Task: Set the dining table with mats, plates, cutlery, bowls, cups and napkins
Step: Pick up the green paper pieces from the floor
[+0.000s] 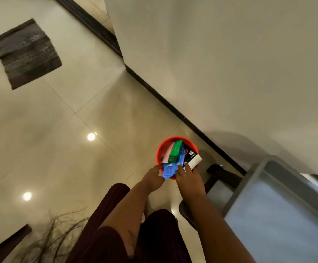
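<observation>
A red bucket [159,150] stands on the tiled floor by the wall, below my arms. It holds a green packet [175,151], a black-and-white box [192,158] and a blue plastic wrapper [170,169]. My left hand [153,178] is at the bucket's near rim with fingers curled beside the blue wrapper. My right hand [189,179] reaches over the rim, its fingers on the wrapper and the box's white end. Whether either hand grips the wrapper is unclear.
A glass-topped table [279,211] with a grey frame fills the lower right, with a dark chair [218,173] under its edge. A dark floor mat [24,52] lies far left. A white wall with black skirting [173,107] runs diagonally. Dry twigs [55,230] lie lower left.
</observation>
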{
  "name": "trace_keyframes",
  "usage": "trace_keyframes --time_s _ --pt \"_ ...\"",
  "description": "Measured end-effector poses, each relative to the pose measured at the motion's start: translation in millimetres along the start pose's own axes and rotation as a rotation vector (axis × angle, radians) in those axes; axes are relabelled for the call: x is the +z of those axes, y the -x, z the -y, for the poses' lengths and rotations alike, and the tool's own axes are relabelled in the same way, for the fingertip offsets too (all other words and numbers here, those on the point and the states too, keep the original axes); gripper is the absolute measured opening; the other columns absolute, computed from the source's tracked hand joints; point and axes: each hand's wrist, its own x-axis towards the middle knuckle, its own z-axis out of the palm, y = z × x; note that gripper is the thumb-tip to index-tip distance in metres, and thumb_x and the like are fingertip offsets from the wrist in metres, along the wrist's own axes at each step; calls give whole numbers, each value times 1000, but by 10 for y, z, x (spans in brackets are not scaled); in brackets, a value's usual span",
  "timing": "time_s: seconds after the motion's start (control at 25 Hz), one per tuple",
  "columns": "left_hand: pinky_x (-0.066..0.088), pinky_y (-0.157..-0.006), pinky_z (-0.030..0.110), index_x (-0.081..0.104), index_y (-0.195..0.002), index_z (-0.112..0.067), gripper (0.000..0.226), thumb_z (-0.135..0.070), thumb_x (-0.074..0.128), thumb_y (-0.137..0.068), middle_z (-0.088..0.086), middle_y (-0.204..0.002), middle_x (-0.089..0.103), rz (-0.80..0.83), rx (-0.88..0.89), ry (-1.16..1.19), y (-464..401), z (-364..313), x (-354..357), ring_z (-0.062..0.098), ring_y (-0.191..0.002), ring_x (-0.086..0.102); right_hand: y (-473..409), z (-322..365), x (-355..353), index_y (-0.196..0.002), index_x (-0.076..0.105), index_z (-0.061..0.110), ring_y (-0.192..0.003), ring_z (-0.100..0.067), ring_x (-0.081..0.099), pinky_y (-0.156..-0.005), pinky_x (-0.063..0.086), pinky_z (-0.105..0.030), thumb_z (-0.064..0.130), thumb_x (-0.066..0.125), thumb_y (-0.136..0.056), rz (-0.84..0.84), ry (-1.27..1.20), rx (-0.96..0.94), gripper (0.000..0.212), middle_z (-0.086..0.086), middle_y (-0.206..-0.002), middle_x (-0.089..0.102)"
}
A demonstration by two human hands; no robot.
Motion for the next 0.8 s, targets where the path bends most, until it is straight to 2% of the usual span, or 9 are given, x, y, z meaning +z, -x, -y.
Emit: trace_keyframes --time_s 0.08,0.12,0.2,0.28,0.4,0.48,0.6,0.68,0.8 --pt "38 -92 25 41 -142 -13 51 -10 55 -93 13 -140 46 -30 98 -123 369 -208 -97 29 -124 50 318 -133 -294 -146 35 7 -145 -35 20 -107 34 -49 16 47 -97 -83 50 29 51 -15 -155 28" --pt "37 -95 27 41 -142 -13 49 -13 54 -94 12 -140 46 -71 180 -214 578 -343 -158 29 -125 48 490 -197 -485 -148 30 9 -146 -35 17 -110 31 -49 17 44 -98 -97 35 59 52 -15 -157 23" --pt "39 -95 36 47 -137 -14 42 -18 51 -96 9 -136 49 -210 366 -458 962 -624 -278 30 -121 48 801 -306 -848 -149 27 11 -145 -35 18 -113 28 -49 19 47 -97 -130 12 110 56 -15 -157 22" --pt "43 -86 42 57 -125 -11 33 -15 52 -93 10 -123 57 -282 597 -669 1362 -1000 -408 33 -111 54 1227 -445 -1219 -148 29 14 -144 -35 21 -114 25 -50 21 50 -95 -170 -47 182 58 -14 -156 24" --pt "49 -79 40 66 -104 -9 35 -18 69 -71 10 -102 63 -332 886 -937 1725 -1533 -533 36 -98 62 1868 -705 -1527 -148 32 15 -148 -31 12 -118 13 -52 22 50 -96 -214 -135 326 55 -11 -159 19" --pt "45 -91 42 65 -108 -9 52 -20 79 -59 11 -109 63 -360 946 -1055 1824 -1828 -514 38 -111 58 2328 -850 -1479 -149 31 14 -149 -30 6 -120 7 -54 19 46 -98 -224 -194 444 53 -10 -160 14" --pt "36 -106 49 62 -118 -5 43 -8 69 -76 16 -126 59 -348 1024 -1093 2035 -2174 -295 39 -132 44 2941 -1000 -1152 -149 29 19 -150 -30 5 -119 5 -56 11 51 -93 -241 -272 615 61 -9 -160 13" --pt "33 -109 52 62 -121 -5 43 -3 65 -78 16 -131 57 -331 1105 -1145 2230 -2320 61 38 -135 42 3378 -1085 -829 -147 32 20 -150 -29 4 -119 6 -58 12 51 -92 -220 -363 709 59 -10 -160 15" --pt "36 -105 58 66 -116 -8 48 -5 73 -69 14 -123 62 -282 1240 -1308 2576 -2445 797 38 -127 51 4026 -1176 -280 -147 34 20 -150 -30 3 -117 5 -60 13 53 -93 -173 -493 825 57 -10 -160 16"
